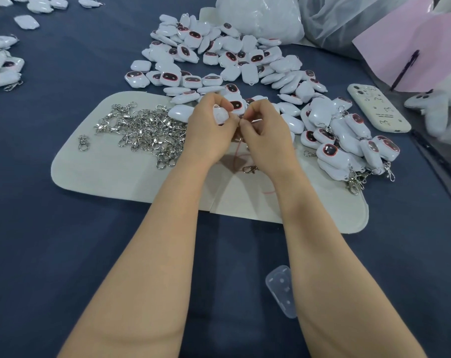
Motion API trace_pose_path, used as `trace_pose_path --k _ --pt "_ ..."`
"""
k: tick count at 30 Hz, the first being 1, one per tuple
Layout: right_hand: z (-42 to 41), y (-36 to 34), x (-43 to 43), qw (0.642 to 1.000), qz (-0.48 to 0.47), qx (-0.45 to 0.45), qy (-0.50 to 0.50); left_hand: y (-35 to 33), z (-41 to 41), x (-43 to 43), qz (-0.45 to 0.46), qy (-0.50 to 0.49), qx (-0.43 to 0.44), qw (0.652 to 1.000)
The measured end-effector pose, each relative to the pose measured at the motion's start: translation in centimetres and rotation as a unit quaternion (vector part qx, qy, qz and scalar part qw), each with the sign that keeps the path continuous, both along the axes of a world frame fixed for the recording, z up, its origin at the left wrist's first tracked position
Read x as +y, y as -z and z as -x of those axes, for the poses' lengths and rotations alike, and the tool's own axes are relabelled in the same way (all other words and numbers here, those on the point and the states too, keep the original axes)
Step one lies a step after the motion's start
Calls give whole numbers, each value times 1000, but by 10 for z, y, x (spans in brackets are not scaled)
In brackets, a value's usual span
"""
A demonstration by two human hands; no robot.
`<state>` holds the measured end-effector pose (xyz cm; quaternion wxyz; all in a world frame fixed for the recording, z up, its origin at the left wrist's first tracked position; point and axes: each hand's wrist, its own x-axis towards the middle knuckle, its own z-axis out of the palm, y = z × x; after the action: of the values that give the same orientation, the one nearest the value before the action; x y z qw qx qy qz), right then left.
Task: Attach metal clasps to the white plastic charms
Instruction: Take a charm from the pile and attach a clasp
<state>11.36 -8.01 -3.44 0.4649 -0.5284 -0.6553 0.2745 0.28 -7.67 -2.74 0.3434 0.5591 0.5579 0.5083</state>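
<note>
Over the cream mat point(115, 177), a white charm point(220, 116) sits pinched in the left hand point(208, 130), right hand point(265, 127) pinching its edge.

BODY | I see the left hand point(208, 127) and right hand point(267, 130), both bare | forearms point(167, 228) bare from the wrists to the bottom edge of my feed, smooth | fingers point(256, 109) slender, nails too small for me to judge | rest of the person outside my view
</note>
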Motion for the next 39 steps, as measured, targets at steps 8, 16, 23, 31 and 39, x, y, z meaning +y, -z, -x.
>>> trace_pose_path --k 8,16,23,31,39 --pt "-2 -1 0 998 -1 37 42 -8 4 -5 72 36 -42 996" --pt "-5 -1 1 995 -30 11 96 -18 13 -3 97 89 -54 990" --pt "-3 -1 2 995 -22 -3 102 -15 4 -5 98 107 -119 982" --pt "-1 -1 1 995 -22 -23 93 -11 5 -1 73 84 6 994" --pt "0 -4 1 993 -17 -32 109 -11 7 -2 37 84 -6 996"
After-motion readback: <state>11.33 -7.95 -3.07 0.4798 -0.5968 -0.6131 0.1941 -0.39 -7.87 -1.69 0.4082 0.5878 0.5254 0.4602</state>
